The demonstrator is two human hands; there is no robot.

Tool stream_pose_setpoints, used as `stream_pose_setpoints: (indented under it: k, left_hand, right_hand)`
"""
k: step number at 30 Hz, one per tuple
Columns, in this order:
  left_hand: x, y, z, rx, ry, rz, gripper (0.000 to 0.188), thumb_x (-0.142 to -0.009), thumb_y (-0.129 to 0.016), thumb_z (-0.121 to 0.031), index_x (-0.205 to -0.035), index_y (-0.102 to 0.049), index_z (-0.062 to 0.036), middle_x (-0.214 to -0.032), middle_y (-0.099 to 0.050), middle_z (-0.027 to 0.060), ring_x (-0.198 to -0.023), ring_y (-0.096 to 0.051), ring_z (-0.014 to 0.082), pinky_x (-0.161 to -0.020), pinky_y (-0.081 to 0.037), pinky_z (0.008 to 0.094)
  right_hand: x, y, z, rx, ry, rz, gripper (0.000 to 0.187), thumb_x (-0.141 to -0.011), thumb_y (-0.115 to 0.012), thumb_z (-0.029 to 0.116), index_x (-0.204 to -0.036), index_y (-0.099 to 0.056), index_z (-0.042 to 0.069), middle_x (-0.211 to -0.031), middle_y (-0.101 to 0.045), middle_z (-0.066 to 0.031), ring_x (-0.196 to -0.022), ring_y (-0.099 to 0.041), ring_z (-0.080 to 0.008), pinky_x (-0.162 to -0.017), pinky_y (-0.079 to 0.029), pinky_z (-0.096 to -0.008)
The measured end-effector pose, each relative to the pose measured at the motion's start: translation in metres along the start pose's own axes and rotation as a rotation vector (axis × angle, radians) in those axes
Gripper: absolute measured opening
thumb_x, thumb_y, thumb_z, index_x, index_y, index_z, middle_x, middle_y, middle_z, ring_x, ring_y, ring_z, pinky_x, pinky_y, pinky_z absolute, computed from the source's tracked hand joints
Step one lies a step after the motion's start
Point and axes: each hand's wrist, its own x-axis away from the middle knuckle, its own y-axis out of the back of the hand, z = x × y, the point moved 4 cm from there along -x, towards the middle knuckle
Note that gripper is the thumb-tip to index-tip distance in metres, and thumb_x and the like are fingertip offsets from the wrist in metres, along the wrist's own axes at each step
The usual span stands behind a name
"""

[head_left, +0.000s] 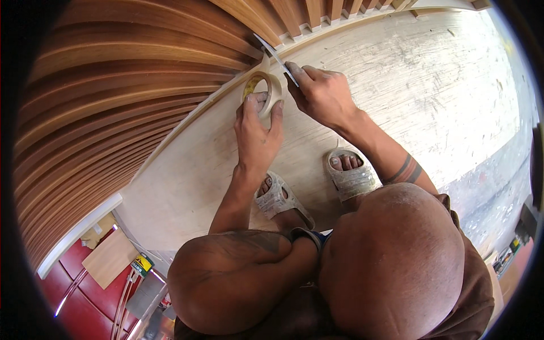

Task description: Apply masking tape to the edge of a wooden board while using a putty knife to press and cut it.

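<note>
Slatted wood wall [113, 102] borders the plywood floor [396, 85]. Left hand [256, 133] grips the masking tape roll [265, 90] against the floor; right hand [323, 93] clamps a blade [276, 56]. Keep tape taut; cut away from fingers.

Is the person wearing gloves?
No, both the left hand on the tape roll and the right hand with the blade are bare.

tape roll [262, 90]: cream, yellow core | slatted wall [113, 96]: striped brown | sandals [350, 180]: speckled grey | floor [396, 85]: pale beige
</note>
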Motion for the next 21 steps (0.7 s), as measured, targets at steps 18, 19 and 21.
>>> stream_pose_setpoints:
  k: [18,19,21]
  left_hand:
    - [0.003,0.009,-0.006,-0.034,0.059,-0.047,0.024,-0.092,-0.078,-0.015,-0.104,-0.064,-0.0004,-0.095,-0.073,0.0217,-0.091,-0.068,0.0437,-0.08,-0.054,0.053]
    - [0.002,0.008,-0.004,-0.055,0.065,-0.05,0.024,-0.092,-0.078,-0.016,-0.104,-0.064,-0.0002,-0.096,-0.073,0.0216,-0.092,-0.068,0.0435,-0.081,-0.054,0.0531]
    - [0.001,0.005,-0.006,-0.069,0.036,-0.057,0.024,-0.092,-0.08,-0.015,-0.103,-0.065,0.0002,-0.095,-0.075,0.0212,-0.089,-0.073,0.039,-0.079,-0.056,0.0475]
  right_hand:
    - [-0.005,-0.015,0.008,0.014,0.094,0.014,0.04,-0.092,-0.074,0.015,-0.129,-0.069,0.003,-0.08,-0.069,-0.012,-0.061,-0.068,-0.0342,-0.053,-0.055,-0.0446]
    - [-0.004,-0.015,0.007,0.017,0.092,0.014,0.04,-0.092,-0.074,0.015,-0.129,-0.069,0.003,-0.08,-0.069,-0.012,-0.061,-0.068,-0.0342,-0.053,-0.055,-0.0446]
    - [-0.003,-0.016,0.005,-0.026,0.09,0.031,0.039,-0.092,-0.075,0.016,-0.129,-0.069,0.003,-0.079,-0.069,-0.0124,-0.061,-0.068,-0.034,-0.053,-0.055,-0.0444]
